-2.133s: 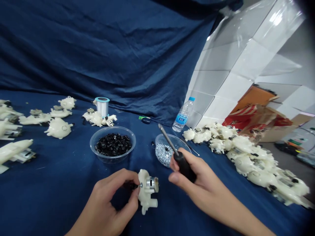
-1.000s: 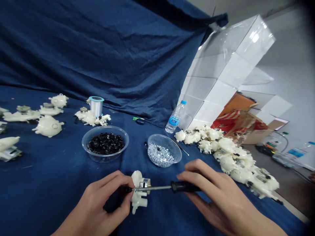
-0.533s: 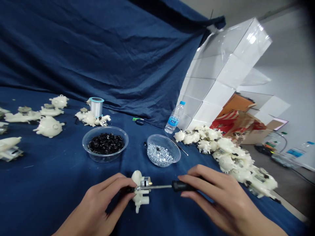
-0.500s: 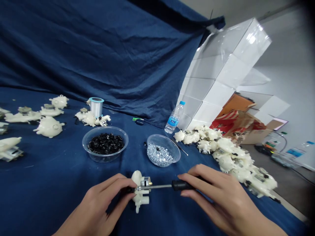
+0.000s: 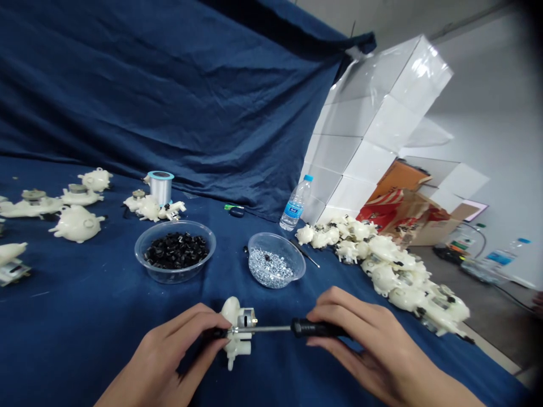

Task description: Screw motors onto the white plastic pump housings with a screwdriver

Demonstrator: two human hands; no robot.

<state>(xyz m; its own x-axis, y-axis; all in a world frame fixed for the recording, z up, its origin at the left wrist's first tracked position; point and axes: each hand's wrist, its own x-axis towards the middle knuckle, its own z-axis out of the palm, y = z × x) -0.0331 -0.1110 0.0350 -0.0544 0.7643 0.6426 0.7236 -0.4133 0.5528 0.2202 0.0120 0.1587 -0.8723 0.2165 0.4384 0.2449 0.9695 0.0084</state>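
Note:
My left hand [image 5: 172,353] is shut around a cream plastic pump housing [image 5: 231,311] with a small metal motor [image 5: 246,317] mounted on it. A small black part [image 5: 216,333] shows between my left fingers. My right hand [image 5: 365,359] grips a black-handled screwdriver [image 5: 318,328] lying level. Its steel shaft reaches left, and the tip meets the housing beside the motor. The contact point is partly hidden by my left fingers.
Just beyond my hands stand a transparent bowl of black parts [image 5: 175,254] and a transparent bowl of small screws [image 5: 271,264]. A heap of cream assemblies [image 5: 394,271] lies on the right, more [image 5: 76,223] on the left. A water bottle [image 5: 294,204] and a spool [image 5: 161,187] stand behind, on blue cloth.
My right hand has swung the screwdriver from a raised, tilted position to level, bringing its tip to the housing. The view has shifted slightly.

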